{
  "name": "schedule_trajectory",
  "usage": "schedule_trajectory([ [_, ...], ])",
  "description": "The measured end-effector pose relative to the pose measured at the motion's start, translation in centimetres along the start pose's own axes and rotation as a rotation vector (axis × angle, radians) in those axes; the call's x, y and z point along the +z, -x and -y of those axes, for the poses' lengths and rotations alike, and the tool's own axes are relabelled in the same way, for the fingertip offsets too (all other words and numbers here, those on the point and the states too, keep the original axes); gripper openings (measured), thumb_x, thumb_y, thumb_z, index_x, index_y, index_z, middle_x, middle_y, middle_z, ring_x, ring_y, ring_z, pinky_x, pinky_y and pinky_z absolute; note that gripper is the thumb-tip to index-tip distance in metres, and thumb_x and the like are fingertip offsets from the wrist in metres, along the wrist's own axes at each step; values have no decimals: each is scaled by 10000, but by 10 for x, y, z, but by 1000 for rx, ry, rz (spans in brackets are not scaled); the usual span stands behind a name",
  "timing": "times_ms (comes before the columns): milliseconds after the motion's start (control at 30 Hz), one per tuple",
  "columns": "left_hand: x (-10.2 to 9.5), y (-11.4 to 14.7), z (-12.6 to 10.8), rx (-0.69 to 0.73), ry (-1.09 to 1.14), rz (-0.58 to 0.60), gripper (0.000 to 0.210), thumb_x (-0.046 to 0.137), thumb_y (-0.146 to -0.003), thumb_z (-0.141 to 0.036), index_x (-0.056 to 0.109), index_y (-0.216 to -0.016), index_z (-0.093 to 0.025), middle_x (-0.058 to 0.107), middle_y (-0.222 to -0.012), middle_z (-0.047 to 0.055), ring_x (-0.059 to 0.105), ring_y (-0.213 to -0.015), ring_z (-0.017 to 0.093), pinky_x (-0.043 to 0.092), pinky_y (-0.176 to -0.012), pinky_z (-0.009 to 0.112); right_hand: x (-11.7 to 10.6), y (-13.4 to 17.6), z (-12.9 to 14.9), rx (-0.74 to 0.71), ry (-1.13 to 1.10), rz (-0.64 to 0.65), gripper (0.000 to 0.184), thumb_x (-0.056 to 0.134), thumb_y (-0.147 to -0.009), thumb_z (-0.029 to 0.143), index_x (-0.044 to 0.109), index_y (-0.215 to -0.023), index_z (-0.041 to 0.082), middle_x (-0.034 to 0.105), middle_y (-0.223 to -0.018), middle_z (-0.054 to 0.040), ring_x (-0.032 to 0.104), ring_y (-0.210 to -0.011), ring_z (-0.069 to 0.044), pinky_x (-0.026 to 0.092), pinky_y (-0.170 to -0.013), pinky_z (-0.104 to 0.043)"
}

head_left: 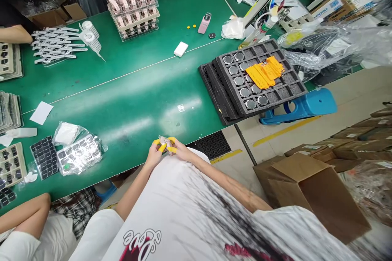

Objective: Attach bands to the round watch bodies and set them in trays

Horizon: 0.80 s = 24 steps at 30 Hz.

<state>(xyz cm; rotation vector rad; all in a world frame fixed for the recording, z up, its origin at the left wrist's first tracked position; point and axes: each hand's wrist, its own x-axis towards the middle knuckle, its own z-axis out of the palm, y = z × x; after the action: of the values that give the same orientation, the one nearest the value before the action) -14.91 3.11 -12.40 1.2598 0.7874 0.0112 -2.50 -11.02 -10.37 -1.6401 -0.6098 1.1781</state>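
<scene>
My left hand [155, 154] and my right hand [178, 149] meet close to my body at the table's near edge. Yellow finger covers sit on the fingertips of both. Between them they pinch a small pale, shiny item [165, 140], partly see-through; fingers cover much of it, and its kind is too small to make out. Just beyond on the green table [137, 110] lies a little white printed piece [181, 108]. To the right, a black foam tray [283, 91] holds several round watch faces [239, 81], with orange straps [265, 74] lying across its compartments.
Stacked trays of pink watches [130, 6] stand at the back, with white watches [58, 45] left of them. A pink bottle [204, 23] stands farther back. Bagged parts [80, 154] lie left. A blue stool [315, 102] and open carton [318, 187] are right. A co-worker's arm [27, 214] is lower left.
</scene>
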Motion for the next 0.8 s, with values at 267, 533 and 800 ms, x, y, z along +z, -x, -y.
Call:
schedule_trajectory([
  [267,-2,2,-5,-25,50,23,538,896,-705,-490,661,-1086,-193,742,-1115,94,730,-889,214,619,-850,401,0,-9,-20,28,-183,1,370,758,-889,468,538,-1090,249,656,-870,7,634,-771,-182,551,-662,-282],
  [533,-3,8,-9,-74,59,2,597,906,-717,-476,595,-1149,-207,743,-1113,90,734,-1057,240,583,-990,429,7,-12,-28,5,-227,-26,354,747,-875,442,519,-1072,257,640,-910,11,622,-834,-191,537,-705,-292],
  [800,-16,9,-5,-303,-186,-39,318,704,-980,-407,658,-1154,-145,728,-992,48,708,-815,171,616,-809,379,11,-13,-28,-45,-231,-19,360,772,-884,465,547,-1073,256,650,-947,-2,613,-871,-191,542,-790,-309],
])
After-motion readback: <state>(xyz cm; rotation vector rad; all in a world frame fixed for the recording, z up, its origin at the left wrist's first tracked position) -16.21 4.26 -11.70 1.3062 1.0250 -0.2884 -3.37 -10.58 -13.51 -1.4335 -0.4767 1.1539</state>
